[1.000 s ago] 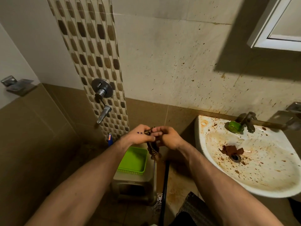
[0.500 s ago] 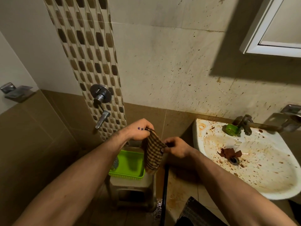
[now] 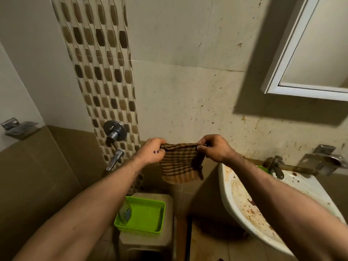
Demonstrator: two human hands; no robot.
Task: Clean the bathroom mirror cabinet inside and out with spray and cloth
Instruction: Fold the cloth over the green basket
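I am looking down into a tiled bathroom with a beige wall spattered in brown specks. Nearest me, low in the head view, a green basket sits on a pale stool; something clear leans at the basket's left end, too blurred to name. To the right, the stained white sink juts out from the wall, its tap at the back edge. Further out, both arms reach forward and the cloth hangs in the air between the hands, left of the sink's rim and above the stool. The left hand pinches its upper left corner and the right hand pinches the upper right, fingers curled tight on the fabric. The top edge is pulled taut and runs level from side to side; the rest drops straight down, stripes lying across, lower edge towards the floor. Beyond, a wall tap sits on the patterned tile strip. The mirror cabinet hangs at upper right, well above the sink.
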